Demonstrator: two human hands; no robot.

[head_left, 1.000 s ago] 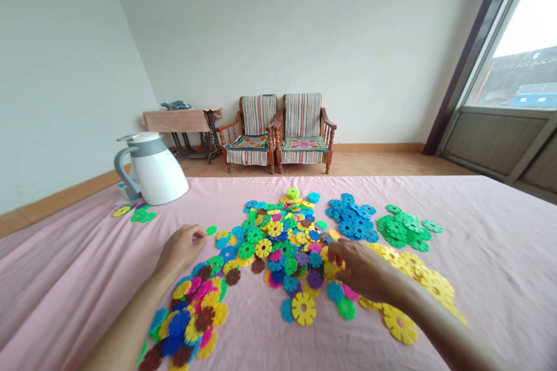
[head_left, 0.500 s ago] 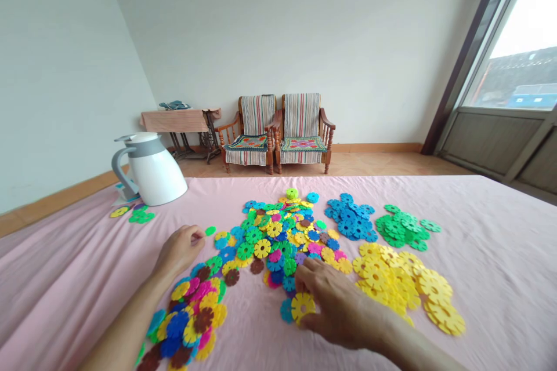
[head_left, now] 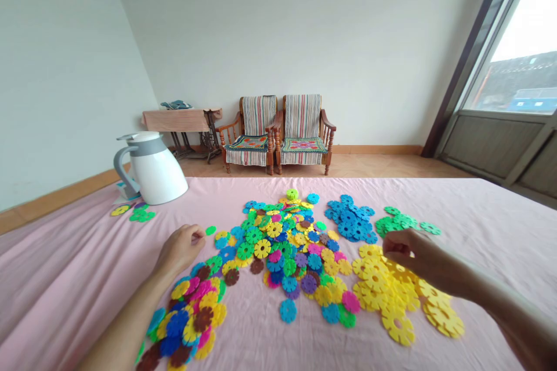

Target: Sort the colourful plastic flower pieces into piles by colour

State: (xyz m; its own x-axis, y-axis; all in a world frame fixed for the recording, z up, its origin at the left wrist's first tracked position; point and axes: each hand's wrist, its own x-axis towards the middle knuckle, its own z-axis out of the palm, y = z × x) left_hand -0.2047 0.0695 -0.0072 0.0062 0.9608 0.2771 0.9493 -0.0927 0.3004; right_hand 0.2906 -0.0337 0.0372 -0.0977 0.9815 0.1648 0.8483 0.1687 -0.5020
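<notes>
My left hand rests on the cloth with its fingers curled in and nothing showing between them. A small green disc lies just beyond its fingertips. My right hand is bent over the pile of yellow notched discs, fingers drawn together. Whatever it may hold is hidden against the yellow. Left of that pile spreads a mixed heap of flower-shaped discs. Another mixed group lies beside my left forearm. Behind the yellow pile are a blue pile and a green pile, the latter partly covered by my right hand.
A white jug with a grey handle stands at the back left of the pink tablecloth. Several loose discs lie in front of it. Two wooden armchairs and a cloth-covered sewing table stand past the far edge.
My right hand has moved right and away from me, from the mixed heap to the yellow pile. The yellow disc in its fingers has left its former spot. My left hand stays put.
</notes>
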